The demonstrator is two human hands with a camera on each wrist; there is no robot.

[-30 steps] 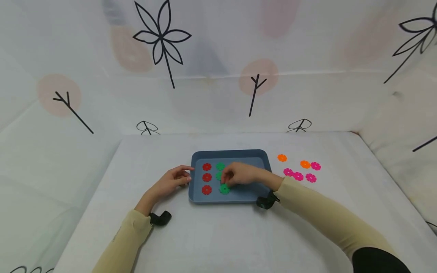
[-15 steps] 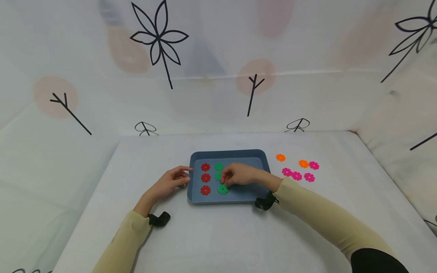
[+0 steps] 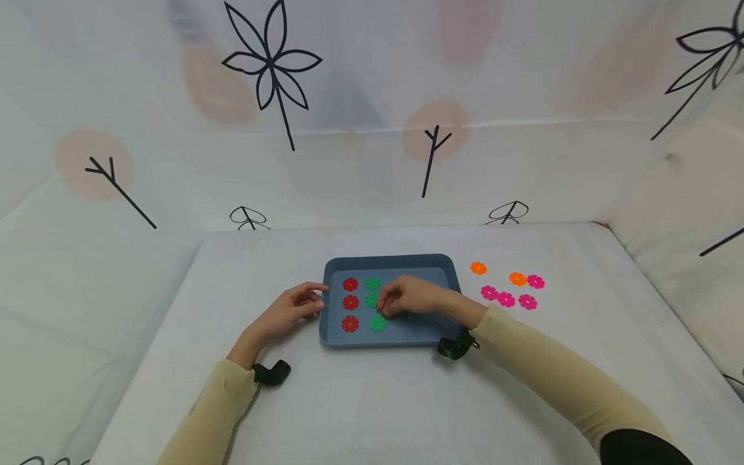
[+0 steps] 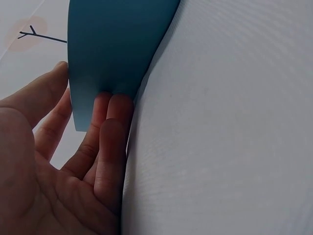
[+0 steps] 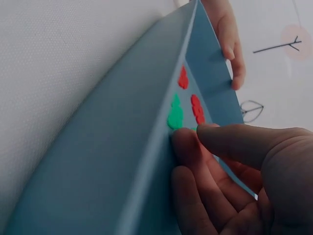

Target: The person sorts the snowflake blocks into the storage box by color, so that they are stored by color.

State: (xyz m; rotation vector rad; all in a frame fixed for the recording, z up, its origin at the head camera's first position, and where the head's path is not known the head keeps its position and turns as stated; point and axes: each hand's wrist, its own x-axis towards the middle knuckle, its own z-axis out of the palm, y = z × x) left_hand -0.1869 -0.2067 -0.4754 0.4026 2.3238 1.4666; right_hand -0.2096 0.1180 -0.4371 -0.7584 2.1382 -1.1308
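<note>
3 green scalloped discs, flat in blue-grey tray.

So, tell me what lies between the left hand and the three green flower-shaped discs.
In the head view, three red flower-shaped discs lie there in a column, inside the blue-grey rectangular tray that the left hand touches.

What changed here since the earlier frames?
The front green disc shifted slightly toward the red discs and looks flatter; the right hand barely moved, and whether it touches a disc is unclear. Unchanged: left hand at the tray, red discs, orange discs, pink discs.
</note>
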